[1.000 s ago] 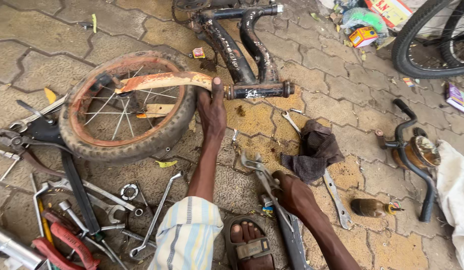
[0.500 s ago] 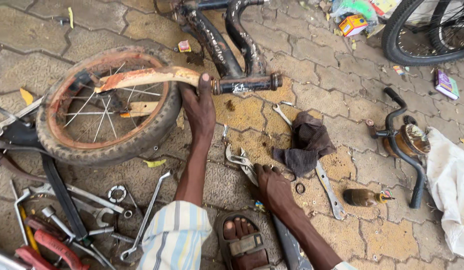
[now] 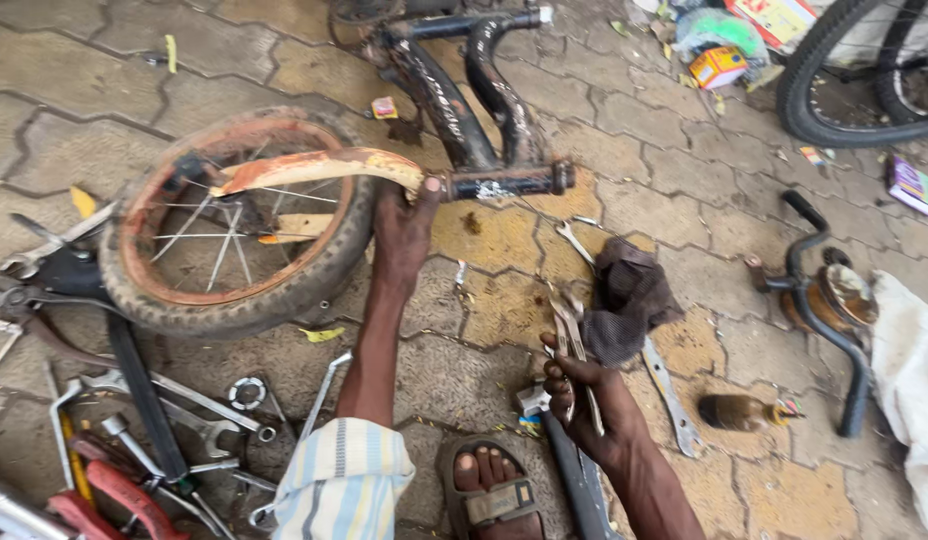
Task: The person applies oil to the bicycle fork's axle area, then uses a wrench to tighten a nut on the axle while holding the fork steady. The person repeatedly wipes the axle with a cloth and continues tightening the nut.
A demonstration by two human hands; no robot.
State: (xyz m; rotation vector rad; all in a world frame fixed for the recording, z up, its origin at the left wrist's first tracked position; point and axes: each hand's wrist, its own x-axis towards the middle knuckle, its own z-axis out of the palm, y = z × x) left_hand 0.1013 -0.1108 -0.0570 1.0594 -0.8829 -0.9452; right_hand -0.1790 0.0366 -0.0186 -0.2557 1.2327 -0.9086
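The left hand (image 3: 404,232) clenches the rusty orange mudguard (image 3: 319,168) where it meets the black bicycle frame (image 3: 464,110) — thumb up on the frame's end tube, beside the small wheel (image 3: 234,225). The right hand (image 3: 584,400), fingers curled, grips a spanner (image 3: 567,335) lifted off the paving — near a dark rag (image 3: 629,297).

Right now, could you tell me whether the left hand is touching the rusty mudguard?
Touching: the head view shows the left hand gripping the end of the rusty mudguard.
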